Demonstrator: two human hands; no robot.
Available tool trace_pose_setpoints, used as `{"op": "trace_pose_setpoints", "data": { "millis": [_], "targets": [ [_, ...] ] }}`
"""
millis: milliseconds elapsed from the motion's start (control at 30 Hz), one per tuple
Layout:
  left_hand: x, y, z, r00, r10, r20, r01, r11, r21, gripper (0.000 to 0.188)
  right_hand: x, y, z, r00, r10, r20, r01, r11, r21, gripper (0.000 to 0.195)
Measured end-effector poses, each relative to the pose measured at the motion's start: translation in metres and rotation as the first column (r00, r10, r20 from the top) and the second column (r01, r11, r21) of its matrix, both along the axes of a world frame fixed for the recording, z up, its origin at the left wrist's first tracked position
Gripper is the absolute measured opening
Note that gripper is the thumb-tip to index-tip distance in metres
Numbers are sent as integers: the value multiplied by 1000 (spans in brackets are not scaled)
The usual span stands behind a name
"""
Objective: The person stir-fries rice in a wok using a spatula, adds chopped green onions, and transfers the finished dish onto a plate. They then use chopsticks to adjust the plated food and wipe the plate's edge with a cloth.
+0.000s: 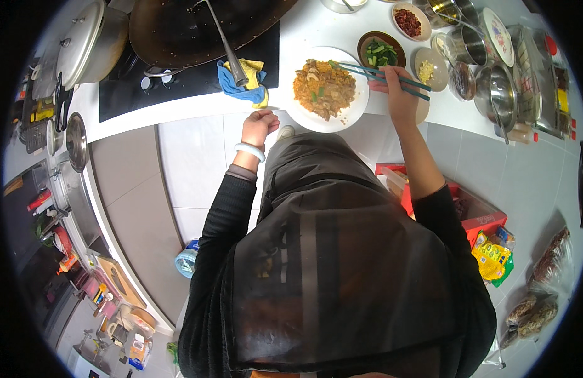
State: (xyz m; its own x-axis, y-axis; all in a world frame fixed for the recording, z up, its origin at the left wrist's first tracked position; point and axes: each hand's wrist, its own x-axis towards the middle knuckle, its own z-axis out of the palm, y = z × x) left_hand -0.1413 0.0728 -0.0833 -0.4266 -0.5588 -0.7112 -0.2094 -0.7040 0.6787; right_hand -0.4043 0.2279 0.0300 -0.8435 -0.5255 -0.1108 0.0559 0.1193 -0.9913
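Note:
My right hand (398, 92) grips a pair of green chopsticks (367, 71). Their tips reach the upper edge of the food on a white plate (298, 120), at a piece of green vegetable (333, 63). Fried rice with sliced meat (324, 90) fills the middle of that plate. Just beyond my right fingers sits a brown-rimmed bowl (401, 45) of chopped greens (380, 53). My left hand (261, 127), with its fingers curled and nothing visible in them, is by the counter's front edge. A blue and yellow cloth (242, 90) lies a little above it.
A large wok (178, 38) with a metal-handled ladle (225, 47) occupies the black cooktop (126, 101), beside a lidded pot (91, 45). Right of the plate are bowls of minced garlic (426, 71) and dried chili (407, 22), plus steel basins (494, 94). Red boxes (482, 219) stand on the floor.

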Motion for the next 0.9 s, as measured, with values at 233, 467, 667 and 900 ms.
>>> {"op": "trace_pose_setpoints", "data": {
  "millis": [233,467,667,900],
  "targets": [
    [5,0,2,998,-51,24,51,999,-8,28,-3,-2,-4,998,17,-58,-13,998,56,22],
    [5,8,-4,997,-69,35,68,998,14,28,-4,63,-1,994,18,-106,-2,989,146,24],
    [-8,29,-12,981,-190,34,191,981,-17,28,14,87,-13,997,-7,-81,17,993,120,24],
    [-18,51,-6,957,-290,16,289,956,54,27,21,110,-35,1000,4,31,-8,992,129,26]
  ]
}}
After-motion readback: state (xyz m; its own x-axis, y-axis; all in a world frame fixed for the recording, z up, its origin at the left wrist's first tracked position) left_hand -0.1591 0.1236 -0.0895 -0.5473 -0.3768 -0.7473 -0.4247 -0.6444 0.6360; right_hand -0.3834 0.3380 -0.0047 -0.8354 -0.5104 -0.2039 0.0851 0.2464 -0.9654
